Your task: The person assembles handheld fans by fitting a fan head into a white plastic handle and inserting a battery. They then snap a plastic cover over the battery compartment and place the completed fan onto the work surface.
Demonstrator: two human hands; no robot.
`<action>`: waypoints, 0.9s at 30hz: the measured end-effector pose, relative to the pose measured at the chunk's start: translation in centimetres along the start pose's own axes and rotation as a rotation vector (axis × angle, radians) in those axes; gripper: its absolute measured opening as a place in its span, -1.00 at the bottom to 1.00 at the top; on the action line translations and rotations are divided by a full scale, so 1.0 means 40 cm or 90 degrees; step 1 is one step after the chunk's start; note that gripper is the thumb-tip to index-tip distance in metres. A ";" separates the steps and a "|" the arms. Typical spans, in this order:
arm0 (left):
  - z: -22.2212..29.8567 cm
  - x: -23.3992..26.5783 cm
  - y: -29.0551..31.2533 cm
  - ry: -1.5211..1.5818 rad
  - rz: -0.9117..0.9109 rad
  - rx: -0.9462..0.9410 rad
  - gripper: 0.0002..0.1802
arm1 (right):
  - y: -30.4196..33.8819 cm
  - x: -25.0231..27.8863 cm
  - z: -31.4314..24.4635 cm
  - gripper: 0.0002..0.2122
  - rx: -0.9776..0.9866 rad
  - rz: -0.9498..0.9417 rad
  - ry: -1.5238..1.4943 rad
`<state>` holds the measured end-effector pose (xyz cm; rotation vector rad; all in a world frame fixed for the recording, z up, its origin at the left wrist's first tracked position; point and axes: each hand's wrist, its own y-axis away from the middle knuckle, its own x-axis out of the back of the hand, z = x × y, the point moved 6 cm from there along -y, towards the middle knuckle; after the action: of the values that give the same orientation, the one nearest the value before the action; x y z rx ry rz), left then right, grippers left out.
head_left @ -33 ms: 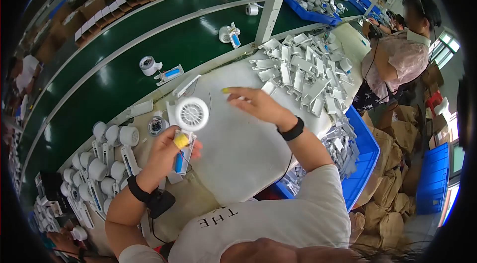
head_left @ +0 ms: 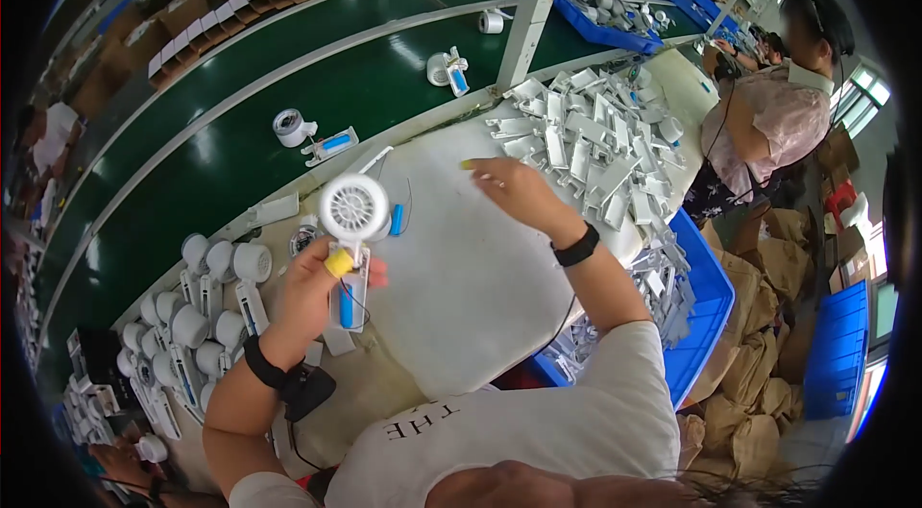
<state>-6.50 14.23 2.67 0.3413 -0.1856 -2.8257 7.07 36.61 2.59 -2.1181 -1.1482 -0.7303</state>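
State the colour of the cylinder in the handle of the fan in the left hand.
The cylinder is blue, seen best in the head view.

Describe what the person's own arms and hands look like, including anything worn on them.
Short white sleeves leave both forearms bare. A black band circles each wrist. The left hand has a yellow cover on its thumb; the right hand has a similar yellow cover on one fingertip. Neither hand is gloved.

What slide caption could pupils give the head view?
At a worktable, the left hand holds a white fan while the right hand hovers near a pile of white parts.
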 end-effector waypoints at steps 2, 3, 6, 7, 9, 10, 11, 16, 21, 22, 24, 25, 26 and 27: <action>0.048 0.030 -0.013 0.080 0.004 -0.132 -0.62 | 0.016 0.051 0.112 -0.65 -0.160 0.052 0.315; 0.057 0.035 -0.018 0.077 0.014 -0.139 -0.62 | 0.013 0.057 0.146 -0.56 -0.261 0.030 0.372; 0.057 0.050 -0.040 0.047 0.092 -0.094 -0.69 | -0.003 0.023 0.198 -0.38 -0.367 0.018 0.461; 0.053 0.046 -0.053 0.045 0.097 -0.097 -0.69 | -0.003 0.009 0.214 -0.28 -0.382 0.030 0.499; 0.047 0.050 -0.063 0.057 0.091 -0.109 -0.72 | -0.005 0.003 0.226 -0.30 -0.360 0.025 0.445; 0.043 0.057 -0.062 0.119 0.078 -0.133 -0.73 | -0.001 0.001 0.212 -0.36 -0.337 -0.017 0.441; 0.043 0.061 -0.057 0.113 0.091 -0.141 -0.73 | 0.007 -0.001 0.199 -0.43 -0.316 -0.057 0.440; 0.045 0.064 -0.049 0.234 0.114 -0.219 -0.70 | 0.060 0.031 0.118 -0.57 -0.131 0.114 0.174; 0.011 0.056 -0.060 0.257 0.145 -0.219 -0.69 | 0.042 -0.067 -0.084 -0.63 -0.211 -0.005 -0.454; 0.007 0.054 -0.057 0.252 0.148 -0.219 -0.69 | 0.031 -0.073 -0.136 -0.61 -0.094 0.011 -0.298; 0.007 0.054 -0.051 0.256 0.189 -0.239 -0.68 | 0.030 -0.091 -0.210 -0.58 0.022 0.034 -0.140; 0.005 0.053 -0.051 0.252 0.189 -0.240 -0.68 | 0.032 -0.099 -0.239 -0.56 0.066 0.056 -0.124; 0.005 0.057 -0.048 0.257 0.191 -0.252 -0.69 | 0.035 -0.103 -0.262 -0.53 0.111 0.076 -0.108; 0.006 0.059 -0.043 0.263 0.193 -0.263 -0.69 | 0.035 -0.105 -0.268 -0.53 0.114 0.077 -0.111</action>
<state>-9.21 15.20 2.13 0.7151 0.3941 -2.3538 4.41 25.96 6.33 -2.1086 -1.1192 -0.3783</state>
